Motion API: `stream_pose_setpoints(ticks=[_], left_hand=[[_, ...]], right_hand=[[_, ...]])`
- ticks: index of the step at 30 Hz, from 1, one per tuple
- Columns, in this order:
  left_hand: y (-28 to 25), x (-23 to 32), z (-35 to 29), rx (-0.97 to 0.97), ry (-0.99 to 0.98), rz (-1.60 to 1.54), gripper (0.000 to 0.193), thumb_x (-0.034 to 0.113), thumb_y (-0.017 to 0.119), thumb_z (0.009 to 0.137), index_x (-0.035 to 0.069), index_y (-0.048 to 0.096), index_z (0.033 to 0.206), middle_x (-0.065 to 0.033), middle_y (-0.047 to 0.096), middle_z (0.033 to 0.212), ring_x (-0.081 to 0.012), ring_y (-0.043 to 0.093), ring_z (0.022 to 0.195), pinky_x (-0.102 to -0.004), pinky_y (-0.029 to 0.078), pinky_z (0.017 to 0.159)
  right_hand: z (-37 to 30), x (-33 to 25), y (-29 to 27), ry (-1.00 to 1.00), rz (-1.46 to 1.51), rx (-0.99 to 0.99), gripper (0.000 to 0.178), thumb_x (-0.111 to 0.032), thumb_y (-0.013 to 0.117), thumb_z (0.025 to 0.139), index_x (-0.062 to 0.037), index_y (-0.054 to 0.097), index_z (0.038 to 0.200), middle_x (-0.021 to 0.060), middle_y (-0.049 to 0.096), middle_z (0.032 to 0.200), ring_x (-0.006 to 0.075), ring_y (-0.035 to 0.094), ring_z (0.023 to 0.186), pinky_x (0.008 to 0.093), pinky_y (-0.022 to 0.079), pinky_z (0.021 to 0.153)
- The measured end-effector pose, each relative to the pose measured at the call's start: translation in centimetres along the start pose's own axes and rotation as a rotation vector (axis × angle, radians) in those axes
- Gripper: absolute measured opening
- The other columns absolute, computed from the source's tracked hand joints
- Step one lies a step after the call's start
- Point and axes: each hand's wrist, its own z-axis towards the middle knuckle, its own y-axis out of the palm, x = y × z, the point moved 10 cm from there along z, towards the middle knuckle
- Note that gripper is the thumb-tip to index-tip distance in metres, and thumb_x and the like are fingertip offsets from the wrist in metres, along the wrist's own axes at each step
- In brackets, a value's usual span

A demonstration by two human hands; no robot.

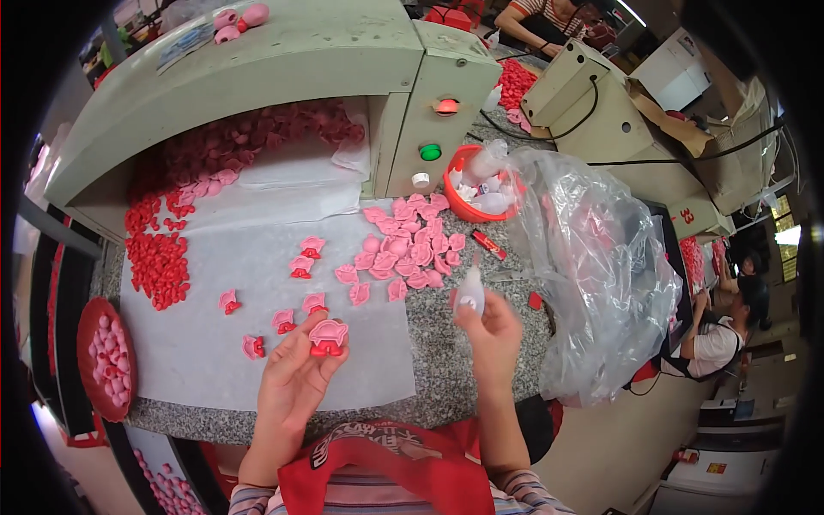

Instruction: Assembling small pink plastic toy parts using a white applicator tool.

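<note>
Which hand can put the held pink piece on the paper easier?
Probably the left hand: it holds the pink piece over the white paper. The right hand holds a white bottle.

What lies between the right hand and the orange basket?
In the head view, a small red item lies there on the speckled counter; the bottle in that hand pokes in.

Joined pieces [315, 301] lie on a paper sheet [206, 369] atop the counter [468, 386], parts [160, 275] heaped left and right, a bowl [85, 360] far left, a basket [461, 204] behind right.

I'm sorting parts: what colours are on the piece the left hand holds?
Head view: the piece is pink above, red below.
</note>
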Motion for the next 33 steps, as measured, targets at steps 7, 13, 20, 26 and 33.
stream_pose_setpoints(ticks=[7, 13, 20, 26, 33], left_hand=[[0.6, -1.3, 0.4, -0.004, -0.06, -0.026, 0.041, 0.016, 0.053, 0.088, -0.006, 0.043, 0.121, -0.0172, 0.058, 0.107, -0.0261, 0.058, 0.1, -0.0366, 0.048, 0.089], [-0.7, -0.3, 0.1, 0.047, -0.023, -0.022, 0.041, 0.017, 0.052, 0.089, -0.005, 0.042, 0.122, -0.0161, 0.055, 0.11, -0.0266, 0.056, 0.102, -0.0365, 0.047, 0.091], [0.7, -1.9, 0.1, -0.01, -0.14, -0.065, 0.041, 0.018, 0.052, 0.089, -0.005, 0.043, 0.121, -0.0152, 0.055, 0.112, -0.024, 0.055, 0.105, -0.0353, 0.045, 0.093], [-1.4, -1.0, 0.1, 0.04, -0.088, -0.068, 0.042, 0.02, 0.052, 0.089, -0.005, 0.041, 0.123, -0.0142, 0.055, 0.112, -0.0224, 0.055, 0.104, -0.0353, 0.045, 0.093], [-0.7, -1.4, -0.1, 0.027, -0.143, -0.097, 0.043, 0.02, 0.051, 0.09, -0.004, 0.04, 0.124, -0.013, 0.055, 0.111, -0.0208, 0.055, 0.103, -0.0339, 0.045, 0.093]], right_hand=[[6.5, 6.4, -8.1, -0.022, -0.452, 0.24, 0.028, -0.004, 0.067, 0.073, 0.0006, 0.059, 0.099, 0.006, 0.06, 0.09, 0.0109, 0.055, 0.074, 0.0243, 0.044, 0.066], [0.9, -1.6, -3.2, -0.485, -1.006, 0.376, 0.034, -0.008, 0.071, 0.066, -0.0058, 0.058, 0.098, 0.0096, 0.052, 0.091, 0.0213, 0.053, 0.076, 0.0292, 0.045, 0.057], [-0.3, 1.0, 8.6, -0.698, -0.979, -0.158, 0.023, -0.005, 0.068, 0.07, -0.007, 0.061, 0.091, 0.0055, 0.056, 0.082, 0.0194, 0.056, 0.072, 0.0266, 0.045, 0.056], [-0.4, 9.2, 5.8, 0.289, -0.231, -0.32, 0.011, -0.005, 0.063, 0.077, -0.0045, 0.063, 0.089, 0.0033, 0.06, 0.081, 0.0146, 0.06, 0.064, 0.0242, 0.048, 0.057], [-2.8, 0.3, 8.9, -0.604, -0.835, -0.359, 0.018, -0.003, 0.069, 0.069, -0.0021, 0.065, 0.087, 0.0088, 0.061, 0.086, 0.0222, 0.06, 0.076, 0.0297, 0.048, 0.067]])
